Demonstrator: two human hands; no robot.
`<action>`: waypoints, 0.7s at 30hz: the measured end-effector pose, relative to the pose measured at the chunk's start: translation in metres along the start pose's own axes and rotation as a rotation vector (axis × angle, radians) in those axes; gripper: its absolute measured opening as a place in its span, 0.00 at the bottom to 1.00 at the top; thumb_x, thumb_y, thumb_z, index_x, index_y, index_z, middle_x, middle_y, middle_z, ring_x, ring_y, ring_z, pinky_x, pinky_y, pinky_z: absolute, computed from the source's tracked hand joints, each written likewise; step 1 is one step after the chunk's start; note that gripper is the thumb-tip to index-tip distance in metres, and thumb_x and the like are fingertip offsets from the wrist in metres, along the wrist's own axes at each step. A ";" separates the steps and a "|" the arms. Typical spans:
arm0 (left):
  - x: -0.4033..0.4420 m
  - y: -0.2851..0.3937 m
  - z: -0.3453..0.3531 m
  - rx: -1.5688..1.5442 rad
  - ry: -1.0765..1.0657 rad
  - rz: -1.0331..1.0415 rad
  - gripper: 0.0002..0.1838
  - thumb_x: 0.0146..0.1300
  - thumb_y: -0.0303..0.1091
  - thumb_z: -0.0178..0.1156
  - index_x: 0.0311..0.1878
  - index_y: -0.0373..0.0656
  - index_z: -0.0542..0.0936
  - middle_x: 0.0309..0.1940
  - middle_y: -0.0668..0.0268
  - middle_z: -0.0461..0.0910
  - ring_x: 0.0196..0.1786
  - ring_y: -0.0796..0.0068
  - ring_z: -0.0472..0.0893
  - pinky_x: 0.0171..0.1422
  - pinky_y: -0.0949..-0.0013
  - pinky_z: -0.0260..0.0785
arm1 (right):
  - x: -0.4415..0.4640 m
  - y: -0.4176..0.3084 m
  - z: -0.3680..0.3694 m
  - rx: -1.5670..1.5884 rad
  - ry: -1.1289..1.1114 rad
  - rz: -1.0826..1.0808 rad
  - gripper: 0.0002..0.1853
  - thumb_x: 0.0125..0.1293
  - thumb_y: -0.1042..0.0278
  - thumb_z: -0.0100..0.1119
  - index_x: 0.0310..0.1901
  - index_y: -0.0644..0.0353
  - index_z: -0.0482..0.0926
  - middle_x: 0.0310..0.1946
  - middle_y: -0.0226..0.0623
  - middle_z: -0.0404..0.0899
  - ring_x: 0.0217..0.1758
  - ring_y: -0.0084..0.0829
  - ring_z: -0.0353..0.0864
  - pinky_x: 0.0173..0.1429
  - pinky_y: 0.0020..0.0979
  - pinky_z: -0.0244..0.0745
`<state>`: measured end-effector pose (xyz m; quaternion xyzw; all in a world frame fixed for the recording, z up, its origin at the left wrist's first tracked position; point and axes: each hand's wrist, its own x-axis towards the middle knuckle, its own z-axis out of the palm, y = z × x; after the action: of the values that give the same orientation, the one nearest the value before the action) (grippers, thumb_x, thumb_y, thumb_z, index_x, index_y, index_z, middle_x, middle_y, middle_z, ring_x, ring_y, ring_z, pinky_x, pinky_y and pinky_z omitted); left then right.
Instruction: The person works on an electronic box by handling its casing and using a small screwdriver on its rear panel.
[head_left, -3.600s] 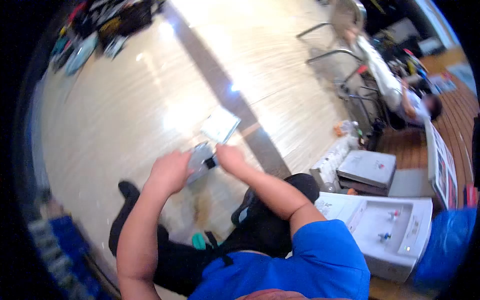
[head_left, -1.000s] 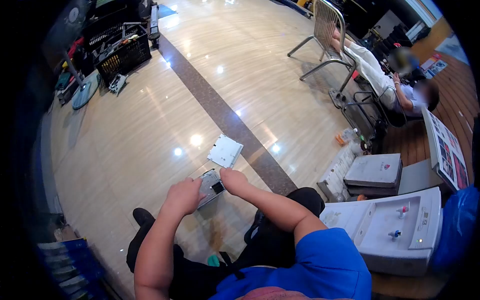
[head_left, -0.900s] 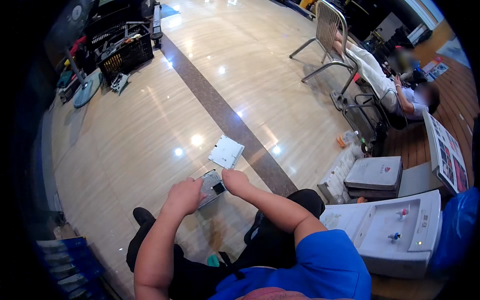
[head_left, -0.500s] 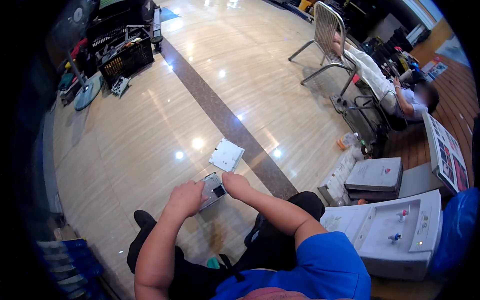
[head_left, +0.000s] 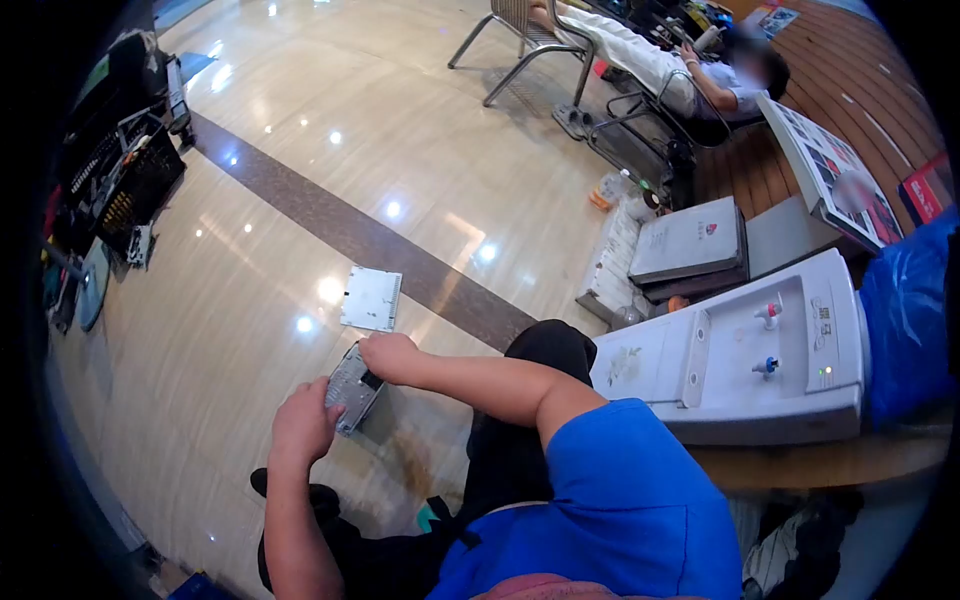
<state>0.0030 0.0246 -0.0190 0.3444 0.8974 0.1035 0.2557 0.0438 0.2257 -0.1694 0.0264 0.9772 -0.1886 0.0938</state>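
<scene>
A flat grey box-shaped device [head_left: 352, 392] with a dark square area on top lies on the tiled floor between my legs. My left hand [head_left: 305, 418] grips its left edge, with the thumb over the top. My right hand [head_left: 388, 357] is closed in a fist at the device's far right corner, partly covering the dark area. What those fingers hold is hidden. Just beyond the device, apart from both hands, a white flat panel [head_left: 372, 298] with slots along its edge lies on the floor.
A white water dispenser [head_left: 650, 370] lies on its back at my right. Behind it are flat boxes [head_left: 688, 240] and bottles [head_left: 612, 188]. A person [head_left: 700, 90] reclines beyond, legs on a metal chair [head_left: 530, 40]. A black crate [head_left: 140, 185] of parts stands far left.
My view has turned to the right, so the surroundings appear shifted left. Both hands stay at the device, and the white panel still lies beyond it.
</scene>
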 end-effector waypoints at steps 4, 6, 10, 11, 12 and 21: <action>0.004 -0.003 0.005 0.002 -0.001 0.023 0.23 0.62 0.40 0.65 0.58 0.43 0.74 0.49 0.50 0.80 0.51 0.48 0.80 0.54 0.51 0.73 | 0.005 0.002 0.001 -0.020 -0.042 0.049 0.08 0.63 0.67 0.52 0.36 0.63 0.77 0.31 0.46 0.83 0.37 0.46 0.85 0.36 0.45 0.81; 0.004 -0.002 0.005 0.003 0.000 0.011 0.23 0.62 0.40 0.65 0.59 0.43 0.74 0.49 0.50 0.80 0.51 0.48 0.80 0.54 0.51 0.73 | 0.004 0.004 -0.001 -0.033 -0.046 0.023 0.08 0.63 0.67 0.52 0.36 0.63 0.77 0.32 0.46 0.83 0.37 0.47 0.85 0.36 0.46 0.81; 0.005 0.002 0.003 0.004 -0.023 0.004 0.24 0.62 0.39 0.65 0.59 0.43 0.74 0.49 0.51 0.79 0.52 0.48 0.80 0.55 0.51 0.73 | 0.001 0.004 0.005 0.004 0.070 -0.011 0.08 0.62 0.67 0.52 0.35 0.63 0.78 0.33 0.48 0.83 0.36 0.47 0.86 0.36 0.46 0.81; 0.005 0.003 0.002 -0.004 -0.046 -0.011 0.24 0.63 0.39 0.64 0.61 0.43 0.73 0.51 0.50 0.79 0.54 0.48 0.79 0.57 0.51 0.72 | 0.001 0.004 0.007 0.005 0.066 -0.008 0.08 0.62 0.67 0.52 0.35 0.63 0.78 0.33 0.48 0.83 0.36 0.47 0.86 0.36 0.46 0.81; 0.005 0.003 0.002 -0.012 -0.068 -0.026 0.25 0.64 0.39 0.63 0.62 0.42 0.73 0.52 0.49 0.78 0.55 0.48 0.78 0.59 0.52 0.71 | 0.001 0.004 0.006 0.010 0.055 -0.012 0.08 0.62 0.67 0.52 0.35 0.63 0.78 0.34 0.49 0.83 0.36 0.48 0.86 0.36 0.46 0.81; 0.005 0.000 0.003 -0.014 -0.063 -0.018 0.24 0.63 0.39 0.63 0.61 0.42 0.73 0.53 0.49 0.78 0.55 0.47 0.78 0.59 0.52 0.71 | 0.004 0.003 -0.001 -0.055 -0.073 0.039 0.09 0.63 0.67 0.52 0.36 0.62 0.79 0.35 0.49 0.83 0.39 0.48 0.86 0.39 0.46 0.82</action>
<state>0.0012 0.0284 -0.0232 0.3375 0.8913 0.0964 0.2871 0.0396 0.2289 -0.1700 0.0360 0.9772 -0.1609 0.1340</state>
